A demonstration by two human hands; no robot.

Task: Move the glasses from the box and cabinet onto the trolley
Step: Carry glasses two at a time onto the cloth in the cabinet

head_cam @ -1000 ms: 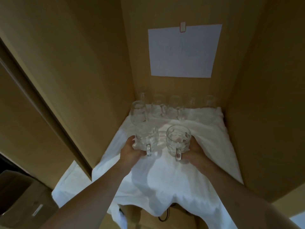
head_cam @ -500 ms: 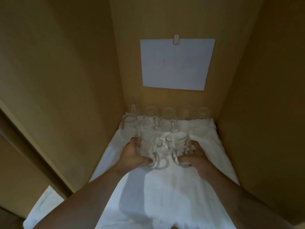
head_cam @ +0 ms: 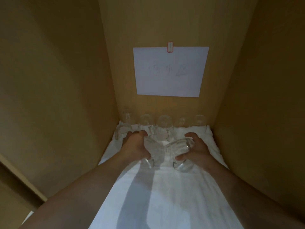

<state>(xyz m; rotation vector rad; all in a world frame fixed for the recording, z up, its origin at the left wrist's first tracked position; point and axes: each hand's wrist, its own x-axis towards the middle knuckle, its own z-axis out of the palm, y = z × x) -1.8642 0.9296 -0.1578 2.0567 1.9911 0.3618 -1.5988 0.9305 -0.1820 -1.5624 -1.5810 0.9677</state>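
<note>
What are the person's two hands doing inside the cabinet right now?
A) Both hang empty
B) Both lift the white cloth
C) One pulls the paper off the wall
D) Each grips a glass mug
D: the left hand and the right hand each curl around a glass mug above the white cloth.

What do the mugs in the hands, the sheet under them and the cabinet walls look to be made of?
The left mug and right mug look like clear, glossy glass: the cloth shows through them and highlights glint on their dimpled sides. The sheet looks like white woven cloth, matte, with soft folds. The cabinet walls look like tan wood or laminate board with a smooth, low sheen; which one cannot be told.
</note>
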